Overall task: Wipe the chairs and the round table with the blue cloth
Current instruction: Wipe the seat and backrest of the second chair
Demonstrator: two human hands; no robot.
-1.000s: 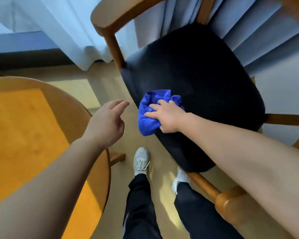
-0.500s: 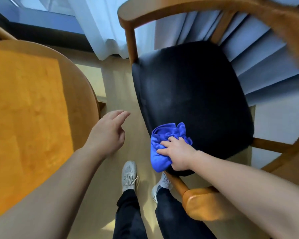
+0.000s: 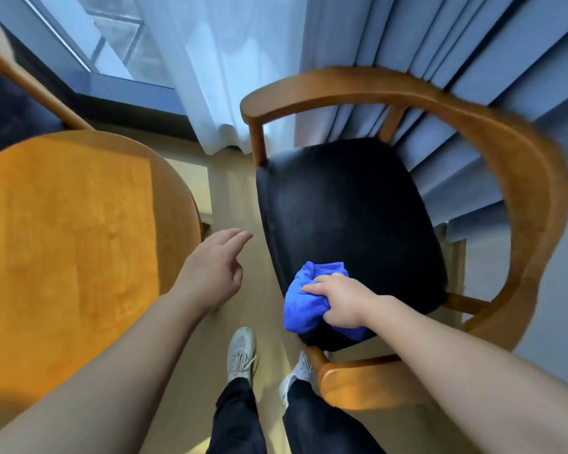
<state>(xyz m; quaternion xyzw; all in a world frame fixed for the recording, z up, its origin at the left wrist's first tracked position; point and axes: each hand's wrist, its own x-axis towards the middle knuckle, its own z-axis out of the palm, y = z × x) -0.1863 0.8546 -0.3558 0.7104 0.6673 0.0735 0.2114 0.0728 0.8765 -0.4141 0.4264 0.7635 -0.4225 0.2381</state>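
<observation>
Head view, looking down: we see the blue cloth bunched up on the near corner of a chair's black seat, w/ part of it hanging over the seat edge toward the floor. The right hand lies on top of it, fingers curled down into the fabric and gripping it; the thumb is hidden. Cloth bulges out past the fingertips on the side facing the table and beyond the knuckles toward the chair back, and a small bit shows under the heel of the hand.

The seat sits inside a curved wooden armrest frame that wraps round the back and far side; one arm end is near the person's legs.

The left hand hangs in the air over the gap btw chair and round table, fingers straight and relaxed, holding nothing, touching nothing we can make out.

The table's orange-brown wood top fills the left of the picture. Below, two grey shoes and dark trousers on a pale floor. Behind the chair: a white sheer curtain, blue-grey drapes and a window. Part of a second chair shows at top left.
</observation>
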